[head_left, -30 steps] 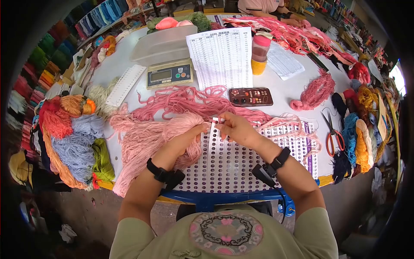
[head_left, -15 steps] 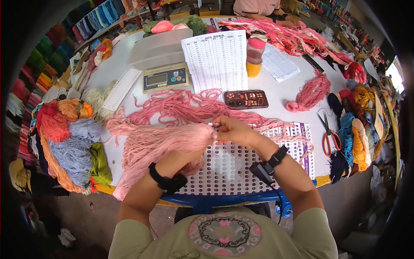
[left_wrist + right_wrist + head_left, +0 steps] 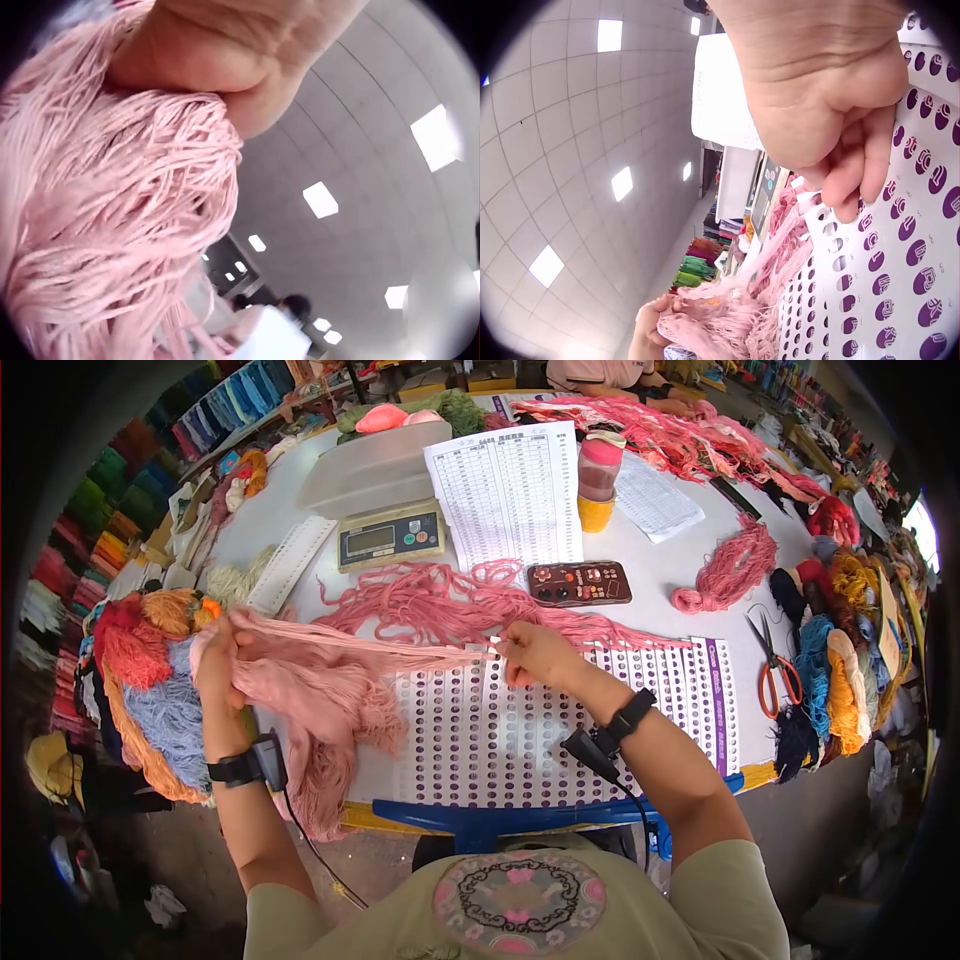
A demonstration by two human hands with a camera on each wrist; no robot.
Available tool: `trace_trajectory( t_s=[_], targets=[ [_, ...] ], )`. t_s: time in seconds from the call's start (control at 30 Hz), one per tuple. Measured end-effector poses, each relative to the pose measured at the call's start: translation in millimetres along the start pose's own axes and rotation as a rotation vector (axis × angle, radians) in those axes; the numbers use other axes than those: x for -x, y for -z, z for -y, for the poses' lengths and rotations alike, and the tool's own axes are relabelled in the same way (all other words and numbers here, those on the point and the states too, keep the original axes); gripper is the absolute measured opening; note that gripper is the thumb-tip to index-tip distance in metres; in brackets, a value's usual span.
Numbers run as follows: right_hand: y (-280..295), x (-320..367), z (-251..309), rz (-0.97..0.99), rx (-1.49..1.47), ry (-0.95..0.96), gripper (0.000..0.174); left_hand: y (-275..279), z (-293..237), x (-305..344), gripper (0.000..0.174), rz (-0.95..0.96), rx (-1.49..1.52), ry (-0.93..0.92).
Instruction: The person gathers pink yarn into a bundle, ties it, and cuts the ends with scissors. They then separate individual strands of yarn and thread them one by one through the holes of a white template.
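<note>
My left hand (image 3: 218, 665) grips a thick hank of pale pink thread (image 3: 320, 685) at the left of the table. In the left wrist view the thread (image 3: 142, 202) bulges out under the palm and hangs in loops. From it a thin bundle runs taut to my right hand (image 3: 540, 657), which pinches the top end of a white strip with punched holes (image 3: 831, 244), where the strands meet it. Under the right hand lie white punched cards (image 3: 560, 745) with purple showing through the holes. Fingers partly hide the strip's top.
Behind the cards lie darker pink strands (image 3: 420, 600), a patterned phone (image 3: 580, 583), a digital scale (image 3: 390, 540) and a standing printed sheet (image 3: 508, 500). Orange-handled scissors (image 3: 778, 678) lie at the right. Coloured skeins (image 3: 150, 660) crowd the left edge. Another person (image 3: 610, 374) sits opposite.
My left hand has moved from beside the right hand out to the left, drawing the pale pink hank with it and stretching strands between the hands. The right hand has stayed near the strip's top.
</note>
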State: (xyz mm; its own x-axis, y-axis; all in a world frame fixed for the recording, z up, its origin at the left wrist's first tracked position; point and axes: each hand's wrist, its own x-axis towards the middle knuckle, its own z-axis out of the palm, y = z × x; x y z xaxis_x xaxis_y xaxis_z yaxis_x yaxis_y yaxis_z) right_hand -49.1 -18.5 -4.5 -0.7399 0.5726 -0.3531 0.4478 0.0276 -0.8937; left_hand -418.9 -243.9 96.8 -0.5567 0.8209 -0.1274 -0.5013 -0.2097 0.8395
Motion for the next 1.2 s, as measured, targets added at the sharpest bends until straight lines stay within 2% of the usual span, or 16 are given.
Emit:
trace_trajectory(
  t_s=[0.07,0.1,0.17,0.2,0.23,0.27,0.3,0.33,0.37,0.43,0.5,0.7,0.8,1.03,1.13,1.2],
  targets=[
    [-1.8,1.4,-1.4,-0.019,0.007,0.026,0.026,-13.2,13.0,8.9,0.029,-0.373,-0.822,-0.093],
    [-3.8,-0.1,-6.2,-0.043,0.009,0.038,0.026,-26.4,7.8,24.4,0.034,-0.177,-1.009,0.092],
    [-7.3,-1.1,-14.7,-0.065,0.022,0.054,0.026,-69.9,17.2,52.4,0.031,0.008,-0.702,0.219],
    [-11.0,-0.9,-17.5,-0.123,-0.019,0.116,0.024,-71.2,31.0,52.9,0.03,0.172,-0.521,0.181],
    [-15.0,-0.2,-16.1,-0.177,-0.059,0.182,0.022,-106.7,51.7,68.3,0.033,0.071,-0.422,0.102],
    [-20.2,6.1,-4.8,-0.171,-0.048,0.199,0.022,-126.5,70.5,75.1,0.039,0.129,-0.349,0.064],
    [-26.7,19.8,14.5,-0.21,-0.182,0.387,0.02,-137.4,83.6,74.7,0.046,0.352,-0.317,0.023],
    [-30.9,35.7,34.8,-0.25,-0.32,0.573,0.02,-158.2,92.4,83.0,0.048,0.366,-0.186,0.046],
    [-32.0,57.1,57.9,-0.256,-0.312,0.585,0.02,-176.2,99.6,90.5,0.05,0.387,-0.055,0.074],
    [-31.4,97.2,92.7,-0.054,-0.637,0.374,0.017,-190.9,113.2,93.4,0.051,0.478,-0.018,0.096],
    [-31.2,106.7,90.6,-0.09,-0.59,0.392,0.015,-201.8,123.5,98.5,0.053,0.581,0.008,0.125],
    [-30.7,124.4,89.9,-0.146,-0.585,0.365,0.01,-208.8,133.5,106.1,0.052,0.567,0.017,0.14],
    [-33.4,124.7,87.7,-0.183,-0.324,0.513,0.01,-213.0,131.4,114.6,0.049,0.498,-0.035,0.112],
    [-38.5,125.0,91.5,-0.166,-0.545,0.454,0.01,-196.7,129.8,111.1,0.046,0.553,-0.033,0.102],
    [-39.3,125.6,89.5,-0.134,-0.593,0.415,0.01,-199.0,130.3,114.3,0.042,0.433,-0.24,0.031],
    [-39.0,125.8,89.2,-0.111,-0.629,0.396,0.01,-194.8,132.5,108.1,0.04,0.521,-0.199,0.127]
  ],
)
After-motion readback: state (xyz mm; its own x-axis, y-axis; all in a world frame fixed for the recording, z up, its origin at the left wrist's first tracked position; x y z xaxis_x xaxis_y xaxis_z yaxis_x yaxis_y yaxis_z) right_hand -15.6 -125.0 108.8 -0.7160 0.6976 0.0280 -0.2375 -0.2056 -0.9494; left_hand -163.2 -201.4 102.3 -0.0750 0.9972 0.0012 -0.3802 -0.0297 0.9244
